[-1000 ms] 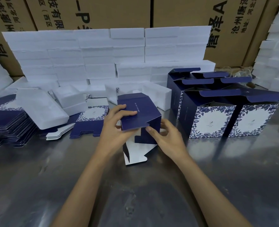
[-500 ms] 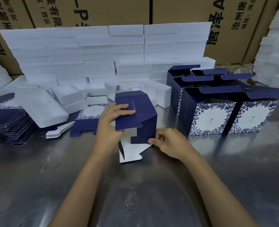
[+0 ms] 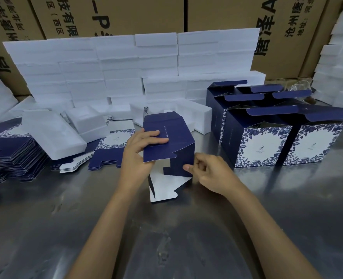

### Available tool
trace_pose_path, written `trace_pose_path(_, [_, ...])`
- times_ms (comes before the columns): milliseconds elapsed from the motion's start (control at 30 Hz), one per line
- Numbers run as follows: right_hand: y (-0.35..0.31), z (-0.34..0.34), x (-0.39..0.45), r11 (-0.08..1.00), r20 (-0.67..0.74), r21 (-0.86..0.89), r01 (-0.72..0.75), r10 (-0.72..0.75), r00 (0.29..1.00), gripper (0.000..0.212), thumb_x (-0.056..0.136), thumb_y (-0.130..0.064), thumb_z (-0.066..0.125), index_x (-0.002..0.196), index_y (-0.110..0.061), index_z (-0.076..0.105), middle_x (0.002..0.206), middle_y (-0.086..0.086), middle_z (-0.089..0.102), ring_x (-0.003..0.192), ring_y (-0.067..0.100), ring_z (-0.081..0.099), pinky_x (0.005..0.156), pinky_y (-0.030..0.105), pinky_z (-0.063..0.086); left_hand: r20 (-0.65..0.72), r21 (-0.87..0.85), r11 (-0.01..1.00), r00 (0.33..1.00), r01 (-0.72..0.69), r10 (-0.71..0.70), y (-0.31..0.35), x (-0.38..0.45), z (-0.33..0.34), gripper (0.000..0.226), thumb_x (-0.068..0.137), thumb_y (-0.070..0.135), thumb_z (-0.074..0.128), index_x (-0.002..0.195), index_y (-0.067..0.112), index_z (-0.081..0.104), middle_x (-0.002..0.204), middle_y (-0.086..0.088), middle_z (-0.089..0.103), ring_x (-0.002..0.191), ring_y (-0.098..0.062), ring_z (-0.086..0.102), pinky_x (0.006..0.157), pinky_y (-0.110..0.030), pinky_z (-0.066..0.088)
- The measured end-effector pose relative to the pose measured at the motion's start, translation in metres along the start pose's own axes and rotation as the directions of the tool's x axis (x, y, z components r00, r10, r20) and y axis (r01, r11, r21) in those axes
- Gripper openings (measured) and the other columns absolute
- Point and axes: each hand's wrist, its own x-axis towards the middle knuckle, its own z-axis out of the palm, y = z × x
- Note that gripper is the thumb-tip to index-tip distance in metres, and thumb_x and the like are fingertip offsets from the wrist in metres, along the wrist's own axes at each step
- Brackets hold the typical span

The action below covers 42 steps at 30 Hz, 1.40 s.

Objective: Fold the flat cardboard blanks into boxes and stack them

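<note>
Brown shipping cartons (image 3: pixel 110 15) wall off the far side, well beyond both hands, and white foam blocks (image 3: pixel 126 67) are banked against them, probably kept there as inserts for later. Steel makes up the surface (image 3: pixel 186 238) that carries everything, dull and scuffed under the forearms. Beyond and to the right of the right hand stand the finished boxes (image 3: pixel 267 141), upright with their top flaps open, grouped close together so that the next one can join them. Off to the left of the left hand lies the stack of flat blanks (image 3: pixel 11 156), within reach as the supply, with a smaller pile of blanks (image 3: pixel 108 156) nearer in.

Between the two hands sits the half-formed box (image 3: pixel 170 146), its body already opened into a tube and tipped so its bottom end faces the person. The left hand (image 3: pixel 138 156) grips the upper panel, thumb beneath and fingers laid on top, which seems meant to hold the tube square. The right hand (image 3: pixel 208 172) pinches the lower corner of a side flap (image 3: pixel 179 168), fingers curled tight, likely to fold it inward. A white-faced bottom flap (image 3: pixel 162 190) hangs loose below both hands, touching the surface, not yet tucked.
</note>
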Motion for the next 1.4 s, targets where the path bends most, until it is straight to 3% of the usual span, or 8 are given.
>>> trace_pose_path(167, [-0.005, -0.003, -0.001, 0.995, -0.080, 0.072, 0.063, -0.057, 0.995, 0.041, 0.094, -0.032, 0.071, 0.071, -0.008, 0.048, 0.061, 0.015, 0.049, 0.055, 0.015, 0.034, 0.058, 0.033, 0.032, 0.015, -0.004, 1.000, 1.000, -0.010, 0.010, 0.000, 0.000, 0.003, 0.048, 0.078, -0.008, 0.076, 0.114, 0.023, 0.067, 0.126, -0.003, 0.063, 0.134, -0.018, 0.042, 0.118, -0.046, 0.028])
trace_pose_path(333, [-0.006, -0.007, 0.000, 0.992, -0.160, 0.095, 0.088, -0.072, 0.984, 0.040, 0.092, -0.033, 0.073, 0.069, -0.016, 0.046, 0.051, -0.008, 0.041, 0.053, 0.011, 0.035, 0.055, 0.030, 0.032, 0.032, 0.003, 1.000, 0.999, 0.002, -0.002, 0.001, 0.001, 0.002, 0.046, 0.080, -0.004, 0.076, 0.116, 0.023, 0.066, 0.128, -0.003, 0.062, 0.138, -0.023, 0.041, 0.119, -0.046, 0.026])
trace_pose_path(633, [-0.017, -0.014, -0.001, 0.965, -0.229, 0.196, 0.176, -0.129, 0.965, 0.031, 0.099, -0.027, 0.064, 0.074, -0.016, 0.049, 0.058, -0.012, 0.042, 0.055, 0.007, 0.033, 0.054, 0.019, 0.029, 0.058, -0.008, 1.000, 0.998, -0.008, 0.008, 0.002, 0.001, 0.000, 0.051, 0.078, -0.010, 0.074, 0.116, 0.022, 0.065, 0.129, -0.004, 0.062, 0.134, -0.017, 0.041, 0.119, -0.050, 0.026])
trace_pose_path(767, [-0.020, -0.020, -0.004, 0.964, -0.203, 0.211, 0.161, -0.118, 0.972, 0.029, 0.098, -0.025, 0.065, 0.074, -0.016, 0.051, 0.063, -0.006, 0.046, 0.059, 0.009, 0.035, 0.060, 0.027, 0.032, 0.063, -0.003, 1.000, 0.998, -0.005, 0.005, 0.001, 0.002, 0.002, 0.050, 0.079, -0.010, 0.074, 0.116, 0.022, 0.065, 0.130, -0.005, 0.061, 0.138, -0.024, 0.040, 0.118, -0.049, 0.026])
trace_pose_path(900, [-0.032, -0.020, -0.009, 0.924, -0.289, 0.352, 0.150, -0.045, 0.956, 0.014, 0.090, -0.039, 0.068, 0.092, -0.028, 0.061, 0.094, -0.016, 0.059, 0.089, 0.006, 0.055, 0.080, 0.027, 0.043, 0.110, 0.024, 0.999, 0.993, 0.035, -0.038, 0.000, 0.001, 0.001, 0.046, 0.080, -0.006, 0.075, 0.116, 0.023, 0.068, 0.137, 0.002, 0.057, 0.145, -0.018, 0.031, 0.121, -0.038, 0.024])
trace_pose_path(1033, [-0.040, -0.014, -0.011, 0.940, -0.143, 0.310, 0.141, -0.100, 0.985, 0.037, 0.093, -0.035, 0.072, 0.129, -0.037, 0.062, 0.148, -0.021, 0.044, 0.142, 0.000, 0.033, 0.118, 0.026, 0.028, 0.250, 0.090, 0.994, 0.965, 0.055, -0.076, 0.000, 0.000, -0.003, 0.062, 0.075, 0.012, 0.085, 0.126, 0.035, 0.059, 0.147, 0.018, 0.041, 0.149, 0.000, 0.012, 0.116, -0.019, 0.018])
trace_pose_path(1200, [-0.038, -0.011, -0.010, 0.916, -0.158, 0.377, 0.137, -0.083, 0.984, 0.036, 0.092, -0.013, 0.074, 0.125, -0.027, 0.068, 0.150, -0.014, 0.046, 0.141, 0.000, 0.038, 0.119, 0.035, 0.031, 0.432, 0.132, 0.988, 0.892, 0.085, -0.135, -0.002, -0.001, -0.012, 0.083, 0.065, 0.038, 0.091, 0.132, 0.056, 0.046, 0.153, 0.036, 0.013, 0.142, 0.018, -0.009, 0.103, -0.009, 0.011])
trace_pose_path(1400, [-0.037, -0.002, -0.004, 0.858, -0.268, 0.491, 0.151, -0.016, 0.963, 0.030, 0.086, -0.005, 0.078, 0.104, -0.029, 0.075, 0.138, -0.013, 0.054, 0.123, -0.008, 0.051, 0.107, 0.037, 0.044, 0.044, -0.075, 0.986, 0.989, 0.146, -0.143, 0.001, 0.000, 0.012, 0.027, 0.085, 0.019, 0.077, 0.101, 0.040, 0.072, 0.134, 0.023, 0.056, 0.141, 0.007, 0.030, 0.111, -0.039, 0.038])
